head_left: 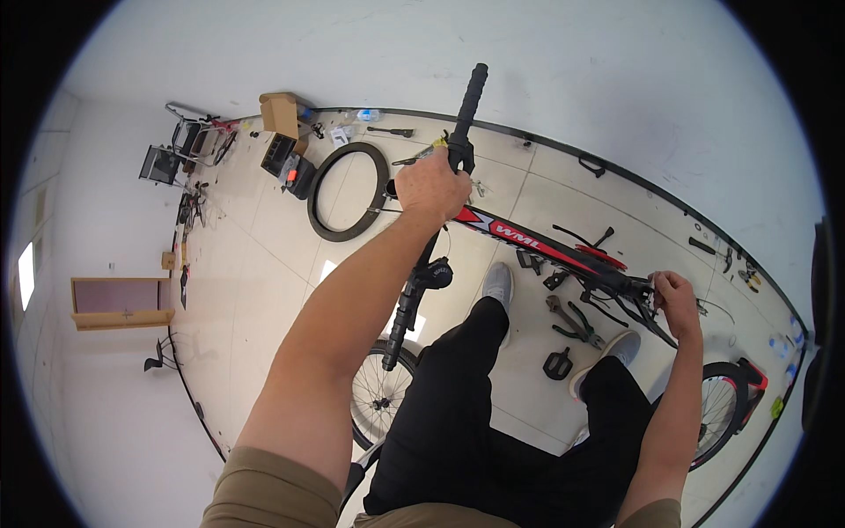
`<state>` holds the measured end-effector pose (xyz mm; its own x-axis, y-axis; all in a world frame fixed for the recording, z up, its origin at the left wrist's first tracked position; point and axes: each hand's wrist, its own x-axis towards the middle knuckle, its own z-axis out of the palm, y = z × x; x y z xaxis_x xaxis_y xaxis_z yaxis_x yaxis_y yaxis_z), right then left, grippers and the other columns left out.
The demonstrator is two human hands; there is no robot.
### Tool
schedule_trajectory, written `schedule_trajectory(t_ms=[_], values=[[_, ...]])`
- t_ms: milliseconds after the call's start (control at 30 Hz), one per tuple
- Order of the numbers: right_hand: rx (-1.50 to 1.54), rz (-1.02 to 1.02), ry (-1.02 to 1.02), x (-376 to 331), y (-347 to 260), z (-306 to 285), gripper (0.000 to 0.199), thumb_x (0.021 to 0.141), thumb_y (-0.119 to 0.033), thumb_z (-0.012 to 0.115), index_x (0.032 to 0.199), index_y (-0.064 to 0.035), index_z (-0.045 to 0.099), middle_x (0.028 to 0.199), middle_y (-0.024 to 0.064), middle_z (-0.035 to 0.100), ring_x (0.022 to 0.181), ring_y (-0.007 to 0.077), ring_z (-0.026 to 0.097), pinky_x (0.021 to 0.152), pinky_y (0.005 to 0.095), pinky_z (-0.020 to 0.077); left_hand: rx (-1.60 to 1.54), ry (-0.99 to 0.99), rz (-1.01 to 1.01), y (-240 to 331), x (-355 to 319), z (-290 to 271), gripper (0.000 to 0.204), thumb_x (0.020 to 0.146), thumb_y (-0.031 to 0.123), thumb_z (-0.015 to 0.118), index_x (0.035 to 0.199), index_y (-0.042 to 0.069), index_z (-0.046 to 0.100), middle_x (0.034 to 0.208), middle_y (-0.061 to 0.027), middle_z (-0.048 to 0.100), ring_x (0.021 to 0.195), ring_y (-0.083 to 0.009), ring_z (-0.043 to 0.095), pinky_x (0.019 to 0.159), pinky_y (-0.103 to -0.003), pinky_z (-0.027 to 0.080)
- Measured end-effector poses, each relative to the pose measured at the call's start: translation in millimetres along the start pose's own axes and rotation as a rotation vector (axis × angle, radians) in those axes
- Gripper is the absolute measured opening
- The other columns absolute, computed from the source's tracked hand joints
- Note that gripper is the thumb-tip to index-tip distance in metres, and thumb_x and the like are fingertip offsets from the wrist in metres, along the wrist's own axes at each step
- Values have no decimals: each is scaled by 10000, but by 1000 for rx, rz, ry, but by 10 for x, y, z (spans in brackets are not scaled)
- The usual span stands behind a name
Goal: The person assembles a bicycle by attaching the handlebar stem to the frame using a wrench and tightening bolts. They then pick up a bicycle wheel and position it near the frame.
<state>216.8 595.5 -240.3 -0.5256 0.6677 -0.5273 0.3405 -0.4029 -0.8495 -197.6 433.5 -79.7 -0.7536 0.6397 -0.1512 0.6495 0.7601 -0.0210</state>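
In front of me is a black and red bicycle frame (519, 236), lying across the view from the handlebar to the right. My left hand (429, 187) is closed round the middle of the black handlebar (405, 310), by the stem. One rubber grip points away from me and the other points back toward my legs. At the frame's right end my right hand (676, 304) has its fingertips pinched together beside the seat tube top (641, 288). What those fingers hold is too small to make out.
Between my feet lie an adjustable wrench (563, 315), pliers (581, 330) and a pedal (557, 364). A loose tyre (322, 165) and a toolbox (290, 167) are at the far left. One spoked wheel (380, 403) is by my left leg, another (717, 409) at the right.
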Motion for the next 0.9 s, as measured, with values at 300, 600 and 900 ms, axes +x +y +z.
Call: schedule_trajectory(t_ms=[300,600,900], values=[[-852,-51,368,-196,-533,342,477,781,-396,757,753,77,703,656,150,665,638,220,627,659,369,505,-5,-1,-17,-44,-20,-12,282,838,293,607,1006,68,631,899,-145,729,876,-312,713,835,-422,521],[-33,-30,477,-266,-70,157,254,839,-219,729,931,16,705,718,49,628,626,147,577,608,308,483,1,89,11,-18,53,77,342,830,336,616,1070,98,665,928,-183,732,908,-372,710,840,-488,532],[887,79,321,-225,-2,416,151,897,-125,685,1005,-49,613,777,-14,541,612,77,466,461,231,347,60,131,43,-50,49,114,306,831,348,596,992,92,645,874,-187,709,867,-387,685,776,-504,511]])
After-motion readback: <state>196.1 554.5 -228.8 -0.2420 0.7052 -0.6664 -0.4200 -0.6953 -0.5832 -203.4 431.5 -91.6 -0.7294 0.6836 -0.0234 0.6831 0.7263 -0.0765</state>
